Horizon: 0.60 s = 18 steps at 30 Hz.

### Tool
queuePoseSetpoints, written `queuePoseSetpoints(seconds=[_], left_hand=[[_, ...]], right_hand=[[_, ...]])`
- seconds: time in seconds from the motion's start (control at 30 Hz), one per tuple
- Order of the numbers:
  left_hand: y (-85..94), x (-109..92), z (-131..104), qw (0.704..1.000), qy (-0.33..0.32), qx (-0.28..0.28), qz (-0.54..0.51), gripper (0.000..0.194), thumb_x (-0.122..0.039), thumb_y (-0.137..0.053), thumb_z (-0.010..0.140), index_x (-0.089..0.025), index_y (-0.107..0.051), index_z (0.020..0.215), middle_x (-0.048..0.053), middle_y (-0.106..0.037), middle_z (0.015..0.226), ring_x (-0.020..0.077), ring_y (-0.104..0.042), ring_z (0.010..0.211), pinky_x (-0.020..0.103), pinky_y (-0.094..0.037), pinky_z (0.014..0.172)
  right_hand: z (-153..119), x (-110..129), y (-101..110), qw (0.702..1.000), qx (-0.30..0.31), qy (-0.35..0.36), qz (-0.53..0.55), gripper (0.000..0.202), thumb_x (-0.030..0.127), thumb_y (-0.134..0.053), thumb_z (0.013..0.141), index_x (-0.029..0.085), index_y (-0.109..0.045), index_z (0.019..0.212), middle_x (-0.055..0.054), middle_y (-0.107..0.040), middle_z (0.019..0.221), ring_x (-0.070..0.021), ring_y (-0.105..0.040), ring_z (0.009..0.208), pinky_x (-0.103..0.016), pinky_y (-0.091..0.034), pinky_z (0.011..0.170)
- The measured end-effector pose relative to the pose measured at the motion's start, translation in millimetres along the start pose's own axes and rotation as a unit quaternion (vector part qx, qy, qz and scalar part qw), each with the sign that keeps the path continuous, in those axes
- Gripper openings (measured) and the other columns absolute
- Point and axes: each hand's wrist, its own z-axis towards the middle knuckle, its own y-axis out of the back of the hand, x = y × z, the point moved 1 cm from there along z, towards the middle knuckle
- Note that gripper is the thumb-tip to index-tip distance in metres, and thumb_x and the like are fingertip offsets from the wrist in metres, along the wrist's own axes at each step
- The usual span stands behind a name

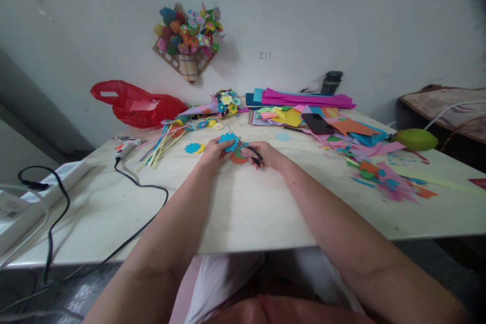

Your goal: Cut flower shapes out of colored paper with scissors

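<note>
Between its fingers my left hand (pixel 215 152) pinches a blue paper flower (pixel 228 140) with a scalloped edge. My right hand (pixel 269 155) is closed around the black handles of a pair of scissors (pixel 255 156), whose thin blades point up and left toward the flower. Under the hands lie paper discs, among them an orange disc (pixel 238 158) and a green one, partly hidden. Left of my left hand, a blue flower (pixel 192 148) and a yellow flower (pixel 200 148) rest on the table.
A glue gun (pixel 126 148) with a black cable lies left, near a white power strip (pixel 56 187). A red plastic bag (pixel 140 106) and paper strips (pixel 161 147) sit behind. At right are a phone (pixel 318 123), paper scraps (pixel 391 182) and a yellow-green oval object (pixel 414 139).
</note>
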Motion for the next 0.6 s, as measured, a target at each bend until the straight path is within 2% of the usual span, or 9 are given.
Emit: queuePoseSetpoints(seconds=[0.23, 0.6], left_hand=[[3.9, 3.4, 3.2, 1.0, -0.003, -0.001, -0.006, 0.023, -0.018, -0.072, 0.058, -0.01, -0.063, 0.077, 0.006, -0.067, 0.078, 0.0142, -0.063, 0.07, 0.028, -0.051, 0.073], [2.2, 3.0, 2.6, 1.0, 0.0, -0.015, -0.016, 0.023, -0.015, -0.071, 0.059, -0.008, -0.063, 0.079, 0.009, -0.067, 0.079, 0.0184, -0.064, 0.075, 0.031, -0.052, 0.073]], right_hand=[[-0.2, 0.5, -0.4, 1.0, -0.001, -0.002, 0.004, 0.031, 0.045, -0.061, 0.074, 0.015, -0.057, 0.078, 0.004, -0.053, 0.049, -0.0057, -0.048, 0.035, -0.014, -0.027, 0.028], [-0.8, -0.3, -0.9, 1.0, -0.002, 0.001, 0.006, 0.033, 0.047, -0.062, 0.072, 0.015, -0.056, 0.078, 0.004, -0.052, 0.05, -0.0051, -0.047, 0.035, -0.015, -0.027, 0.028]])
